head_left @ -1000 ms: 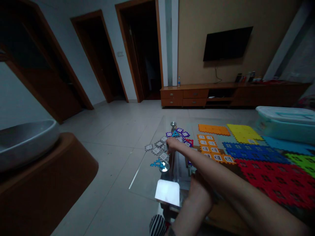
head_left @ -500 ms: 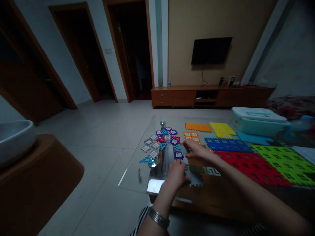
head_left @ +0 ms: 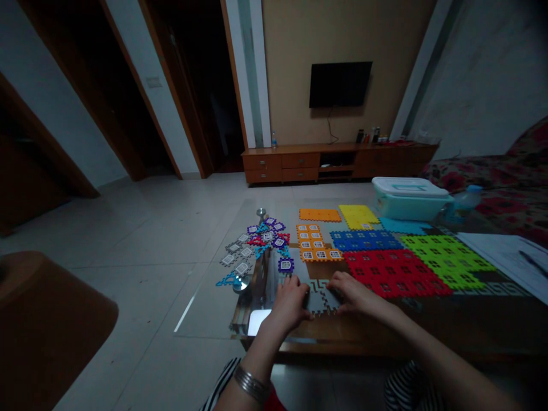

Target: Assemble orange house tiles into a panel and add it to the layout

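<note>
My left hand and my right hand both grip a grey interlocking foam puzzle piece from either side, near the front of a glass table top. Just beyond my left hand lies a purple-edged window-shaped piece. A loose heap of small grey, purple, red and blue pieces sits further left. Assembled orange, blue, red and green foam sections spread out to the right.
Yellow and orange foam sections lie at the far side, near a pale plastic lidded box. Papers with a pen lie at the right. A low wooden cabinet stands beyond.
The view has swung and levelled out. My right hand has moved away from the heap, and both hands have come together on the grey piece.
</note>
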`<state>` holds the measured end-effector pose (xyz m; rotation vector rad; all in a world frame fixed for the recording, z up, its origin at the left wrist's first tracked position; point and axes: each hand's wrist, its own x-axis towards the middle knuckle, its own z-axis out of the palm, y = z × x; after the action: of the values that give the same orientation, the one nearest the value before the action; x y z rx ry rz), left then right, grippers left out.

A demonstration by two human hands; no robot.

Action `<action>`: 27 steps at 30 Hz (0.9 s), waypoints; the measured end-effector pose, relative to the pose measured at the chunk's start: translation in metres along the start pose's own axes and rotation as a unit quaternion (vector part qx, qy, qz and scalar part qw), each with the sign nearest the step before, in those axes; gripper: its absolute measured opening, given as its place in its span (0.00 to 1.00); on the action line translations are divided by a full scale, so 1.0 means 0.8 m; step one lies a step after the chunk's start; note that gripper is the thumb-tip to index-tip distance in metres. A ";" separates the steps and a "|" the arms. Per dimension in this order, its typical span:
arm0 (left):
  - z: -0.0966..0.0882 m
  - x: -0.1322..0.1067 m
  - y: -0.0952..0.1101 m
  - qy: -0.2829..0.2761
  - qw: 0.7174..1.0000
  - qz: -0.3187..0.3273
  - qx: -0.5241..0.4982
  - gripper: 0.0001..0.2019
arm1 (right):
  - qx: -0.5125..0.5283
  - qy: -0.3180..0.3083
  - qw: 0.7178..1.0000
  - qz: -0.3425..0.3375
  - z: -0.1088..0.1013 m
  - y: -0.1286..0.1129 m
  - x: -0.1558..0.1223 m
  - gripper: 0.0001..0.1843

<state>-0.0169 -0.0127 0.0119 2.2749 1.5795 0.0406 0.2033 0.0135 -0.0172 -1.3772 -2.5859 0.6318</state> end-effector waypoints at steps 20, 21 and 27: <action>0.010 0.011 -0.007 0.006 1.000 0.024 -0.001 0.22 | -0.028 0.039 0.999 -0.009 -0.002 -0.027 -0.004 0.11; 0.010 0.010 -0.006 0.005 1.000 0.024 -0.001 0.23 | -0.030 0.037 0.999 -0.008 -0.002 -0.028 -0.004 0.11; -0.015 0.003 -0.027 0.060 0.994 0.028 -0.092 0.25 | -0.066 0.054 0.996 0.018 0.004 -0.035 0.003 0.13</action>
<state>-0.0379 -0.0005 0.0160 2.2087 1.5017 0.3301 0.1799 0.0005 -0.0082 -1.4551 -2.5635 0.3861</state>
